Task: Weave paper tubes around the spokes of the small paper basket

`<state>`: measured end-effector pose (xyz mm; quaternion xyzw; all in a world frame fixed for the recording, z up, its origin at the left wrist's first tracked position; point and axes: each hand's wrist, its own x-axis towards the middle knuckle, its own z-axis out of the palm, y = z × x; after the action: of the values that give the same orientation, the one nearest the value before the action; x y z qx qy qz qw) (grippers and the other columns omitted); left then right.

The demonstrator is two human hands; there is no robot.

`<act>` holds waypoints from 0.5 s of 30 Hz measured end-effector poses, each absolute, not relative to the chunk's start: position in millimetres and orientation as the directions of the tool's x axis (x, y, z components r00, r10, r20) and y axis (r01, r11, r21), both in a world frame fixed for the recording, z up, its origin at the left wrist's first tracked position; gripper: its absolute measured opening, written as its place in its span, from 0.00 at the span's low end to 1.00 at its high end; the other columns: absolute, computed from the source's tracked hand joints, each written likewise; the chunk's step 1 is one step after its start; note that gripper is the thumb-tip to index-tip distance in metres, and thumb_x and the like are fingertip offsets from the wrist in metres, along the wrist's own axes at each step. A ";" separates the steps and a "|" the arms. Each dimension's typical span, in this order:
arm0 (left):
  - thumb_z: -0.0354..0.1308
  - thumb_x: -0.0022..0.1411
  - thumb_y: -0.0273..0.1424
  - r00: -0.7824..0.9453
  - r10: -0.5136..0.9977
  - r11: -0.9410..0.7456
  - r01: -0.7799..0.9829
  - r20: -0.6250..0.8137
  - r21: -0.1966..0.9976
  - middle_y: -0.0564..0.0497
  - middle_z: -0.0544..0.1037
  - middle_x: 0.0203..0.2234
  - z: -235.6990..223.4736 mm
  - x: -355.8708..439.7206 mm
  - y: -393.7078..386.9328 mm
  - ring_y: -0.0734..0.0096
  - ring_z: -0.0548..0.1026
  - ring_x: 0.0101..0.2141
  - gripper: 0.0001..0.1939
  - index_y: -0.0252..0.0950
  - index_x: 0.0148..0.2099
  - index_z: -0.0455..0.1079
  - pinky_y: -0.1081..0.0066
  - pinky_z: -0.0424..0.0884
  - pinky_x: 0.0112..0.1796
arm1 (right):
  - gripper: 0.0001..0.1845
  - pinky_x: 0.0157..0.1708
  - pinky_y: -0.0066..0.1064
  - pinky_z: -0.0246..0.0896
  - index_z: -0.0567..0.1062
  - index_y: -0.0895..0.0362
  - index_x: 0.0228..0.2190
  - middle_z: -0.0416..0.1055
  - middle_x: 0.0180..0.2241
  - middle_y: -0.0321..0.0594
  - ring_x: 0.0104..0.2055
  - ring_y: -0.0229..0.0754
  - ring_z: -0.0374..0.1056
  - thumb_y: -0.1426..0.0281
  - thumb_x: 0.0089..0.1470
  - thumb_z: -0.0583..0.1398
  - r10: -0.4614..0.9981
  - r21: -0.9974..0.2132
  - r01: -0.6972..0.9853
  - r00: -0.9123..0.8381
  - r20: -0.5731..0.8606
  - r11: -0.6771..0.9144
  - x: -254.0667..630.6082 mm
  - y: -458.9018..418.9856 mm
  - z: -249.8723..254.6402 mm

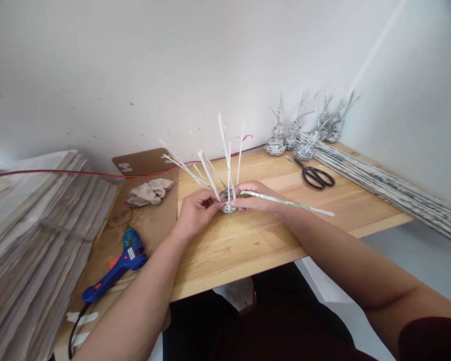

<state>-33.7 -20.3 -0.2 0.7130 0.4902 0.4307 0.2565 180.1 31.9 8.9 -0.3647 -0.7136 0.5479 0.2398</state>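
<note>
Left hand (199, 211) and right hand (252, 197) pinch a small woven base (229, 207) from either side, at or just above the desk (218, 258). It looks light, probably springy but crushable; its low wall seems the safest hold, since the upright paper sticks (209, 176) could crease. A loose strip (310, 207) crosses the right wrist.

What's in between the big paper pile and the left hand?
In the head view, a crumpled whitish cloth lies between the paper pile and the left hand, with the blue glue gun lower down.
</note>
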 end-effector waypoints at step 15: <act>0.62 0.60 0.33 0.233 0.920 -0.392 0.485 0.316 0.782 0.50 0.80 0.31 -5.4 -36.3 -19.4 0.69 0.76 0.32 0.06 0.36 0.37 0.76 0.71 0.69 0.35 | 0.18 0.25 0.25 0.57 0.79 0.59 0.32 0.71 0.21 0.34 0.23 0.34 0.65 0.57 0.44 0.69 0.774 -0.917 0.306 -0.633 0.004 0.255 176.6 35.0 0.1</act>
<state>-36.3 -19.4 -5.4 0.7352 0.4777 0.3942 0.2756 176.6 35.0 0.1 -0.3572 -0.7560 0.4950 0.2364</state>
